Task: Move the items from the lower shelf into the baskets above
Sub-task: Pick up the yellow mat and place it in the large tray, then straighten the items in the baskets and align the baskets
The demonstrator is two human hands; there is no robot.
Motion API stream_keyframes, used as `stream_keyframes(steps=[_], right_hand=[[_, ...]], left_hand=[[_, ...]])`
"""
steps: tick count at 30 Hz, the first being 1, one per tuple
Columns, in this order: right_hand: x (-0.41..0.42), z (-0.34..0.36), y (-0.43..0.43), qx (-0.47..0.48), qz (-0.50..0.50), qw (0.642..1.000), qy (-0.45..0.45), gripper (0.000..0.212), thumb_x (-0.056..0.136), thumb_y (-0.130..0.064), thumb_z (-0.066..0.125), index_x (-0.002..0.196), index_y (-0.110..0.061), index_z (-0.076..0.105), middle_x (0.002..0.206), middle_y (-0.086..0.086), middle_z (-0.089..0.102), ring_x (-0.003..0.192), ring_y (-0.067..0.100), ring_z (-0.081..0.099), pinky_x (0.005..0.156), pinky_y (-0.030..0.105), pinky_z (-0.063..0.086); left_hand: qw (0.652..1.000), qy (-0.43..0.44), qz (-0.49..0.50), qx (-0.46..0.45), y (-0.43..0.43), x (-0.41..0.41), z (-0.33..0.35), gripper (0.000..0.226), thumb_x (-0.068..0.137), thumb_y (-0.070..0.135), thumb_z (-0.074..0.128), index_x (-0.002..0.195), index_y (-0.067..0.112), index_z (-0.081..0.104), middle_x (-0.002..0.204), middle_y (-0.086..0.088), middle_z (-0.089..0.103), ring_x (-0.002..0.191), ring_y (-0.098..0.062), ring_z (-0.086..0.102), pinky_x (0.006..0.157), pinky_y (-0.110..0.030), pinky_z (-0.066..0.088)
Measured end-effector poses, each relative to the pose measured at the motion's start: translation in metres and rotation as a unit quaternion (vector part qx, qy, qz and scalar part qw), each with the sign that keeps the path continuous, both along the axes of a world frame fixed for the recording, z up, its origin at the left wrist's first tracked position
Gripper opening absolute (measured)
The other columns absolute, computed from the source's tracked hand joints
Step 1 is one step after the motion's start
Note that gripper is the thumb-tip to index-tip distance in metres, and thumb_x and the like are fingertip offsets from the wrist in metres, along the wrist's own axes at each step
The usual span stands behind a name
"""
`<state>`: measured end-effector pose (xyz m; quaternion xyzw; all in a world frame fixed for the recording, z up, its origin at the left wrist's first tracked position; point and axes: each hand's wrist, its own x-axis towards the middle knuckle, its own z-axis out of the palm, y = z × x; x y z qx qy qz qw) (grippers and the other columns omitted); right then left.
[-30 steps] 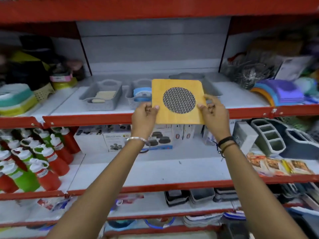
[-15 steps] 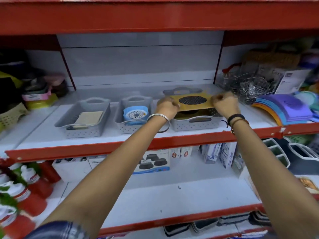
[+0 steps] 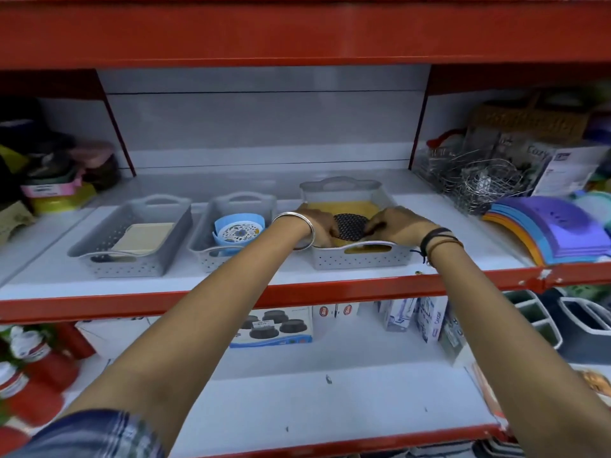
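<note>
Both hands (image 3: 319, 226) inside right basket (image 3: 360, 257)

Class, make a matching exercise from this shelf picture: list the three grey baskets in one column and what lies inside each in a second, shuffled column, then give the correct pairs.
Column 1
1. left basket
2. middle basket
3. right basket

Column 2
A. yellow board with a dark mesh circle, both hands on it
B. cream flat pad
C. blue round holder with a patterned disc

Pairs: 1-B, 2-C, 3-A
</note>
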<state>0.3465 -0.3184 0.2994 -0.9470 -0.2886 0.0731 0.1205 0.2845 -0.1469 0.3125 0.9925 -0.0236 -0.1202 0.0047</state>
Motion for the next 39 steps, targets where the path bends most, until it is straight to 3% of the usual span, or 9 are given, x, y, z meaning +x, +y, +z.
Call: stream_keyframes(steps=[4,9,12,15,22,27,32,36,39], right_hand=[[0.009,0.002,0.006,-0.083,0.054,0.995,-0.005,0.044,0.086,-0.043,0.057,0.128,-0.032,0.054,0.138,-0.002,0.055,0.121,0.027,0.052,0.104,0.034,0.041],[0.017,-0.007,0.003,-0.029,0.058,0.997,-0.046,0.04,0.085,-0.042,0.059,0.124,-0.034,0.058,0.136,-0.004,0.058,0.116,0.024,0.056,0.1,0.031,0.043],[0.016,-0.008,0.003,0.001,0.056,0.997,-0.05,0.033,0.088,-0.033,0.058,0.12,-0.029,0.063,0.132,-0.002,0.061,0.112,0.024,0.058,0.095,0.029,0.043],[0.013,-0.009,0.008,0.015,0.054,0.996,-0.067,0.03,0.09,-0.025,0.056,0.117,-0.022,0.066,0.128,0.007,0.063,0.109,0.028,0.059,0.092,0.032,0.045],[0.018,-0.009,0.008,-0.009,0.041,0.997,-0.07,0.031,0.087,-0.03,0.059,0.117,-0.023,0.063,0.134,0.003,0.058,0.118,0.027,0.053,0.097,0.035,0.043],[0.007,-0.003,0.012,0.112,0.019,0.991,-0.075,0.034,0.078,-0.049,0.064,0.102,-0.025,0.069,0.114,0.0,0.068,0.1,0.023,0.061,0.086,0.036,0.05],[-0.017,0.018,0.051,0.265,0.057,0.96,-0.074,0.031,0.083,-0.035,0.064,0.108,-0.018,0.067,0.11,-0.001,0.069,0.097,0.016,0.063,0.093,0.036,0.051],[-0.043,0.027,0.109,0.228,0.136,0.964,-0.022,0.042,0.081,-0.032,0.069,0.118,-0.014,0.061,0.121,0.003,0.064,0.113,0.019,0.058,0.093,0.023,0.042],[-0.053,0.02,0.144,0.111,0.147,0.983,-0.002,0.064,0.076,-0.039,0.073,0.132,-0.02,0.049,0.139,0.0,0.051,0.126,0.019,0.048,0.102,0.026,0.037]], left_hand=[[1.0,-0.015,-0.008,0.002,-0.003,0.008,-0.009,0.041,0.088,0.022,0.053,0.128,0.016,0.053,0.125,-0.014,0.061,0.11,-0.033,0.057,0.094,-0.034,0.048],[0.998,-0.064,-0.009,-0.021,-0.004,0.011,-0.018,0.041,0.088,0.014,0.053,0.129,0.016,0.053,0.134,-0.01,0.053,0.117,-0.031,0.053,0.103,-0.037,0.04],[0.996,-0.083,-0.017,-0.042,-0.003,0.012,-0.022,0.04,0.089,0.015,0.053,0.129,0.017,0.053,0.131,-0.009,0.056,0.111,-0.032,0.057,0.091,-0.034,0.049],[0.993,-0.108,-0.001,-0.043,-0.007,0.012,-0.024,0.03,0.095,0.013,0.045,0.123,0.013,0.057,0.125,-0.013,0.06,0.102,-0.031,0.06,0.078,-0.03,0.044],[0.994,-0.107,0.016,-0.027,-0.01,0.012,-0.023,0.021,0.09,0.014,0.053,0.106,0.008,0.065,0.112,-0.016,0.064,0.085,-0.029,0.056,0.07,-0.03,0.041],[0.978,-0.187,0.011,-0.095,-0.004,0.0,-0.015,0.025,0.091,0.026,0.051,0.107,0.015,0.066,0.119,-0.011,0.063,0.102,-0.031,0.06,0.08,-0.035,0.05],[0.942,-0.301,0.058,-0.134,0.059,-0.031,0.011,0.031,0.091,0.014,0.046,0.119,0.013,0.06,0.133,-0.01,0.055,0.119,-0.031,0.054,0.101,-0.037,0.044],[0.971,-0.175,0.118,-0.113,0.138,-0.055,0.022,0.052,0.084,0.031,0.064,0.132,0.018,0.048,0.143,-0.005,0.045,0.129,-0.025,0.045,0.105,-0.03,0.035],[0.985,-0.064,0.104,-0.123,0.173,-0.065,0.011,0.07,0.069,0.044,0.074,0.131,0.027,0.047,0.137,0.004,0.05,0.118,-0.02,0.053,0.104,-0.033,0.041]])
